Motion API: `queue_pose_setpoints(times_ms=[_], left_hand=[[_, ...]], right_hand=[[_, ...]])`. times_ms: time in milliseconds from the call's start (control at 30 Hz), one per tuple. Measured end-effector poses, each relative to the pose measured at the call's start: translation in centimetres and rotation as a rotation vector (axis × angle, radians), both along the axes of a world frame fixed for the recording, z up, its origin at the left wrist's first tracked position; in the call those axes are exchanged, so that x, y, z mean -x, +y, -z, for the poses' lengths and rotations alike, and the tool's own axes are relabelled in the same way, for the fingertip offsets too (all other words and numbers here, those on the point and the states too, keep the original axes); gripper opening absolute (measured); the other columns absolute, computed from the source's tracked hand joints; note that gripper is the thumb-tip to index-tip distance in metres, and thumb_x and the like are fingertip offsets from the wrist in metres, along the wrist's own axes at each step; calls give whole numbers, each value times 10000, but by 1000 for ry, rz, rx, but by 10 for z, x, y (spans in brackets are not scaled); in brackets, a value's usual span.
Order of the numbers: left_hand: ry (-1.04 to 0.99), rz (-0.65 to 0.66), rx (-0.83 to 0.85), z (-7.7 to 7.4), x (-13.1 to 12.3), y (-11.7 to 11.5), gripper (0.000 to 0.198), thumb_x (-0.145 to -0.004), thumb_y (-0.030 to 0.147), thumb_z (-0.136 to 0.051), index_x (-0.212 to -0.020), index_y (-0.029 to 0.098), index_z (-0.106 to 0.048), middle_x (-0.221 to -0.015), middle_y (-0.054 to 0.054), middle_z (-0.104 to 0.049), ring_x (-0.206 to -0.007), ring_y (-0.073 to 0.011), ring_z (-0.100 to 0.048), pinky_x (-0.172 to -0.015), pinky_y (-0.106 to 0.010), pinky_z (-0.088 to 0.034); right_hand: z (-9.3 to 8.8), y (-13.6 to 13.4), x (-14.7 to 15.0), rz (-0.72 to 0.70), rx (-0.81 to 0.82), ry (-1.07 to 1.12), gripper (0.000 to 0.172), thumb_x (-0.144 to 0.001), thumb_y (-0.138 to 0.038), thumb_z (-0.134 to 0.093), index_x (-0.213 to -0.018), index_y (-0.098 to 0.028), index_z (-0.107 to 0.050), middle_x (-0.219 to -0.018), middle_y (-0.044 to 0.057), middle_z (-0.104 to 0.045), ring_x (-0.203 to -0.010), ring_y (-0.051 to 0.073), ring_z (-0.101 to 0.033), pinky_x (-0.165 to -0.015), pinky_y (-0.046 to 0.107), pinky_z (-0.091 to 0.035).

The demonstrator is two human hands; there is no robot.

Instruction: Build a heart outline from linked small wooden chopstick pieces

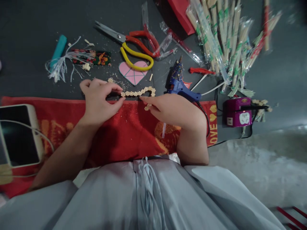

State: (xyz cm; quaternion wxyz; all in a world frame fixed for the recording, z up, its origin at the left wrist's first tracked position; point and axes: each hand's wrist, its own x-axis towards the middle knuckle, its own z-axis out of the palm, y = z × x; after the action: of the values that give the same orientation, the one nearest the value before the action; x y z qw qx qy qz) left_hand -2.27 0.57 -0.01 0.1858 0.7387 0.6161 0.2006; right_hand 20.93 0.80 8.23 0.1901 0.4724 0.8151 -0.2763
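While the left hand [99, 99] pinches one end of a pale beaded chain [135, 93] between thumb and forefinger, the right hand [171, 107] curls over the other; from my distant post I cannot tell whether its fingers close on it; the chain lies along the far edge of the red towel [134, 127], likely steadied at both ends against slipping; beyond the towel rest scissors [122, 38] and a blue glue gun [178, 85], seemingly within easy reach.

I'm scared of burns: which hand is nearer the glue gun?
The right hand, beside the glue gun; the left hand is farther, at the left end of the pale strip.
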Motion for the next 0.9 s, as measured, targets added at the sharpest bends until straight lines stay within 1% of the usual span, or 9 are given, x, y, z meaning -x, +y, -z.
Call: queue_pose_setpoints(times_ms=[67,133,233,367,533,667,800,900], left_hand=[[7,5,-4,1,0,0,267,-846,522,-606,-965,292,-670,-958,43,-716,-1028,-234,-590,-1099,-499,-275],[13,8,-2,2,1,0,273,-846,522,-604,-974,289,-668,-969,40,-718,-1033,-232,-585,-1100,-501,-273],[2,4,-14,4,1,0,284,-837,528,-609,-968,283,-670,-965,24,-725,-1023,-240,-581,-1096,-515,-269],[-3,5,-25,4,1,1,271,-829,520,-615,-961,288,-664,-976,15,-728,-1017,-247,-585,-1094,-515,-269],[-15,2,-38,5,1,1,248,-813,491,-638,-954,291,-678,-957,7,-726,-1006,-247,-588,-1078,-511,-272],[-16,16,-43,5,1,1,250,-826,493,-631,-965,293,-686,-965,0,-730,-1002,-249,-581,-1070,-515,-283],[-19,15,-46,5,2,1,247,-812,476,-645,-964,288,-690,-966,-3,-727,-993,-247,-573,-1067,-520,-290],[-11,22,-28,4,2,0,247,-825,482,-635,-978,294,-681,-958,18,-725,-1007,-242,-575,-1082,-516,-287]], right_hand=[[1,2,-3,8,-12,41,512,-999,-195,-371,-1468,-245,-569,-1228,89,-772,-1021,239,-722,-740,296,-425],[2,3,-5,10,-22,59,503,-990,-188,-372,-1439,-221,-596,-1196,97,-782,-1003,251,-727,-717,308,-408],[3,4,-4,10,-7,58,508,-993,-191,-367,-1452,-218,-584,-1213,101,-777,-1018,262,-727,-718,318,-401],[3,3,0,12,19,77,514,-991,-189,-373,-1464,-221,-571,-1285,98,-753,-1084,272,-718,-748,321,-409],[1,2,1,11,35,98,514,-990,-184,-373,-1462,-239,-570,-1295,80,-749,-1088,252,-710,-778,311,-425],[1,1,1,15,-1,140,547,-980,-163,-371,-1492,-245,-545,-1327,80,-736,-1118,241,-702,-819,306,-443],[3,0,2,27,-39,141,561,-971,-162,-375,-1502,-238,-539,-1305,90,-746,-1093,264,-717,-797,317,-449],[4,0,4,22,-43,141,559,-968,-166,-373,-1498,-218,-543,-1292,107,-750,-1081,272,-721,-784,321,-446]])
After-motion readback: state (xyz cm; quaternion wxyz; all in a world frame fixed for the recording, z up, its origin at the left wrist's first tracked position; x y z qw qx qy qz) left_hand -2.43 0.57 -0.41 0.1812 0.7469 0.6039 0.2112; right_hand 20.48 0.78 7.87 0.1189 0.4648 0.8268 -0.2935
